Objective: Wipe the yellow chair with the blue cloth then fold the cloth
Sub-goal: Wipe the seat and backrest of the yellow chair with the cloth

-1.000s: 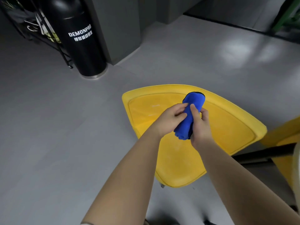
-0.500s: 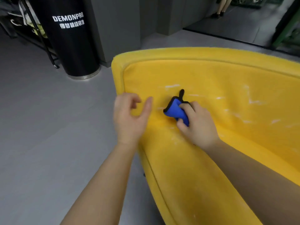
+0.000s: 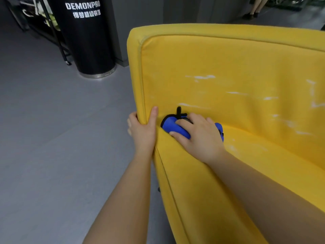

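The yellow chair (image 3: 228, 71) fills the right half of the view, its backrest marked with white streaks. A bunched blue cloth (image 3: 173, 126) with a black loop lies in the crease between backrest and seat, near the chair's left edge. My right hand (image 3: 198, 136) grips the cloth and presses it against the chair. My left hand (image 3: 143, 131) grips the chair's left edge, thumb on the inner side and fingers wrapped round the outside.
A black cylinder (image 3: 88, 37) with white lettering stands on the grey floor (image 3: 52, 138) behind the chair's left corner, beside a black metal rack (image 3: 44, 23). A person's legs (image 3: 255, 7) show at the far top right.
The view has closed in on the chair. My left hand let go of the cloth, then took hold of the chair's left edge. My right hand carried the cloth down onto the chair.
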### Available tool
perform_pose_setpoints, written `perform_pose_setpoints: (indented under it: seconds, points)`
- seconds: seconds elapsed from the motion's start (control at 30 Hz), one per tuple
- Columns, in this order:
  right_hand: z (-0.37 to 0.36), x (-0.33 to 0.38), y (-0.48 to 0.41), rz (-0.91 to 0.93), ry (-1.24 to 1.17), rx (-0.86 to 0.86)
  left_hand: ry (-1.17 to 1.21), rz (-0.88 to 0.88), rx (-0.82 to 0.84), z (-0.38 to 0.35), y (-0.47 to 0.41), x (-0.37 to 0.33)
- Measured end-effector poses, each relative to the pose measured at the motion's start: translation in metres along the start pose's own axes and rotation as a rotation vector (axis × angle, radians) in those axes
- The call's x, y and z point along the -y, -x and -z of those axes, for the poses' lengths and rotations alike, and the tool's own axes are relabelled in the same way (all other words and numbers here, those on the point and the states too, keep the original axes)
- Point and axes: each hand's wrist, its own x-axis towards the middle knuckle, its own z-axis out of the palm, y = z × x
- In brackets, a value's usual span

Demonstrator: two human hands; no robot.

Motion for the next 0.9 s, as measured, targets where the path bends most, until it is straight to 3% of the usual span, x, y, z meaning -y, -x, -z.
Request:
perform_pose_setpoints:
  seconds: [0.17, 0.43, 0.6, 0.73, 0.9]
  points:
    - [-0.005, 0.008, -0.005, 0.033, 0.005, 0.027, 0.147, -0.010, 0.069, -0.001, 0.005, 0.001]
    - [-0.004, 0.013, -0.012, 0.097, -0.023, 0.112, 0.032, -0.024, -0.002, -0.008, 0.011, -0.002]
    - [0.022, 0.023, 0.025, 0.316, -0.026, 0.240, 0.015, -0.074, 0.046, 0.000, 0.006, 0.001]
    - [0.027, 0.024, 0.050, 0.460, 0.072, 0.195, 0.038, -0.081, 0.075, -0.001, 0.005, 0.003]
    - [-0.004, 0.020, -0.026, 0.352, 0.201, 0.089, 0.099, -0.132, 0.065, 0.001, -0.003, 0.015]
